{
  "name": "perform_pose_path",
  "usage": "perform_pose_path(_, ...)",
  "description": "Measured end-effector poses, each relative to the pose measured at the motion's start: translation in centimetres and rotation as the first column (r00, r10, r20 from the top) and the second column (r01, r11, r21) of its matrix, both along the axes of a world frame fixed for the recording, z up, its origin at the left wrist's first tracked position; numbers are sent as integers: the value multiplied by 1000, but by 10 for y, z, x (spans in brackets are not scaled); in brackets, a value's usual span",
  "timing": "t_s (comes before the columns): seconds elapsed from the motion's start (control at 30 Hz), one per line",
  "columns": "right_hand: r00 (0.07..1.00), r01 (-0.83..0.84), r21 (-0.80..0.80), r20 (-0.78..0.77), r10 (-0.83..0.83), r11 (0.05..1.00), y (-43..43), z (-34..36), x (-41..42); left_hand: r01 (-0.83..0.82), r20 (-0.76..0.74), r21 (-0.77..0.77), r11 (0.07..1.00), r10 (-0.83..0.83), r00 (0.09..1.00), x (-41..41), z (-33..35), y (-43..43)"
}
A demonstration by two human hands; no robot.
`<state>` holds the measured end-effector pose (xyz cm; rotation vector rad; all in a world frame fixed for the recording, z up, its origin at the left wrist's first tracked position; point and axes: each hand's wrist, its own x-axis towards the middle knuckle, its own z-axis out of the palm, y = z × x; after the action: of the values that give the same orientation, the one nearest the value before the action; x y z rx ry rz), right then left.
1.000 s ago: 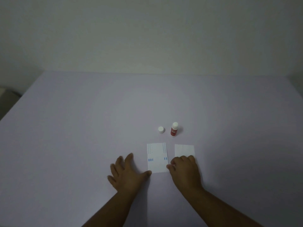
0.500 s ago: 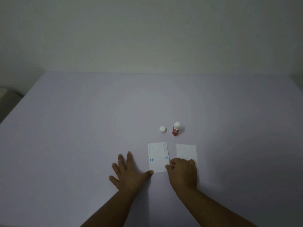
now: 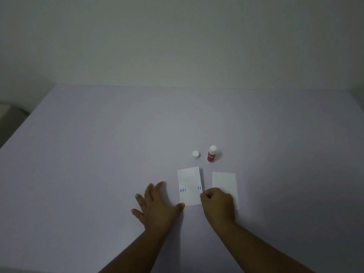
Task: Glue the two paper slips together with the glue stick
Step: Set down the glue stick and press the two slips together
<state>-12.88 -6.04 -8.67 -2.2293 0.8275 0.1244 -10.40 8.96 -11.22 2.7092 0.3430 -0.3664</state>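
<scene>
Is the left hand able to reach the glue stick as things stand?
Probably yes. The left hand rests flat beside the printed slip; only that flat slip and bare table lie between it and the upright glue stick.

A plain, dimly lit indoor room set up for desk work; what kind of building it is cannot be told. A wide table [image 3: 98, 154] with a smooth, pale lilac top fills the view. Behind the table rises a bare off-white wall [image 3: 177, 36]. Past the table's left edge sits a grey shape [image 3: 8, 115], too dim to name. On the table is stationery: a glue stick [image 3: 211, 155], its cap [image 3: 195, 154], a printed slip [image 3: 190, 180] and a plain slip [image 3: 224, 181].
</scene>
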Motion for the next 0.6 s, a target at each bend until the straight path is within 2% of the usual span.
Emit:
perform_pose_path(0.07, 999, 27, 92, 16, -29, 995, 0, -1, -1, 59, 141, 9, 998, -59, 988, -4, 4, -3)
perform_pose_path(0.17, 995, 95, 214, 23, -102, 972, -3, -3, -3, 223, 330, -103, 969, -179, 927, -15, 11, -12)
perform_pose_path(0.3, 980, 177, 366, 20, -198, 914, -7, 0, -7, 317, 317, -323, 892, -214, 924, -26, 24, -27)
perform_pose_path(0.43, 955, 246, 543, 8, -298, 803, -10, 8, -10, 366, 300, -383, 848, -261, 918, -28, 32, -39)
perform_pose_path(0.6, 928, 256, 668, 34, -371, 699, -15, 21, -16, 366, 234, -459, 809, -287, 929, -26, 39, -45)
